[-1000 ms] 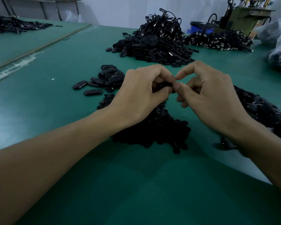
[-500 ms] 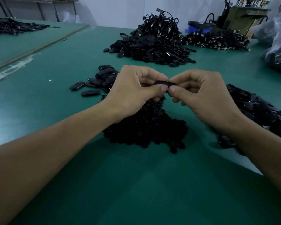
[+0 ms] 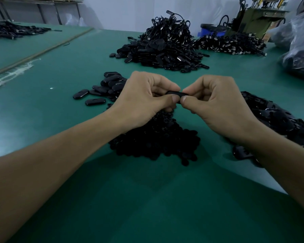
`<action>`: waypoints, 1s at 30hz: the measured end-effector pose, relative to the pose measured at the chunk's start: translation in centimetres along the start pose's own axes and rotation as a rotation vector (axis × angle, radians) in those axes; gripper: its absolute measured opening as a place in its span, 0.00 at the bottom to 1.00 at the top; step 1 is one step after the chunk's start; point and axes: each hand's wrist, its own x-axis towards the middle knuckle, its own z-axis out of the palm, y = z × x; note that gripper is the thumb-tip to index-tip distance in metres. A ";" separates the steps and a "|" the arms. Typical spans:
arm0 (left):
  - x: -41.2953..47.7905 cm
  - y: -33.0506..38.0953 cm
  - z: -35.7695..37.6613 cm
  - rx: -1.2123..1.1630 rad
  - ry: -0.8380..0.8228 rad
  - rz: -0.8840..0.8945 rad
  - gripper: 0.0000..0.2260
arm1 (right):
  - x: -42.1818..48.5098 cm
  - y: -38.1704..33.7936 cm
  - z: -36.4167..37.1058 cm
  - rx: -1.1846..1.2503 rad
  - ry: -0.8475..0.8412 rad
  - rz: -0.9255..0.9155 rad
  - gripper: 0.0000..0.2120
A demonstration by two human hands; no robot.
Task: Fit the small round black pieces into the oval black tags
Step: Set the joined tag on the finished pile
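Both of my hands meet above the middle of the green table. My left hand [image 3: 144,99] and my right hand [image 3: 216,104] pinch one oval black tag [image 3: 175,93] between thumbs and forefingers, one at each end; most of it is hidden by the fingers. Under my hands lies a heap of small round black pieces [image 3: 156,139]. A group of oval black tags [image 3: 105,86] lies to the left, partly behind my left hand. Another pile of black tags [image 3: 277,116] spreads out at the right, behind my right wrist.
A tall heap of black corded parts [image 3: 163,44] stands at the far middle, with a flatter heap [image 3: 230,44] to its right. Clear plastic bags [image 3: 300,50] sit at the far right. A blue tub [image 3: 211,30] and a machine [image 3: 256,16] stand behind.
My hands have come down and closer together. The fingertips, pointing up a second ago, now pinch the tag flat between both thumbs and forefingers.
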 end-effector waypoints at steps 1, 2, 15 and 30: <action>0.0 0.0 0.0 0.005 0.000 0.002 0.07 | 0.0 0.0 0.0 0.004 -0.003 -0.001 0.05; 0.0 0.0 -0.1 0.011 0.000 0.003 0.07 | 0.0 0.1 0.0 0.006 -0.009 -0.001 0.06; 0.0 -0.1 -0.1 0.139 0.003 0.073 0.11 | 0.0 0.5 0.2 0.022 -0.050 0.021 0.08; 0.7 -1.3 -1.4 0.213 0.324 0.039 0.07 | 0.6 1.3 -1.0 -0.756 -0.175 0.112 0.18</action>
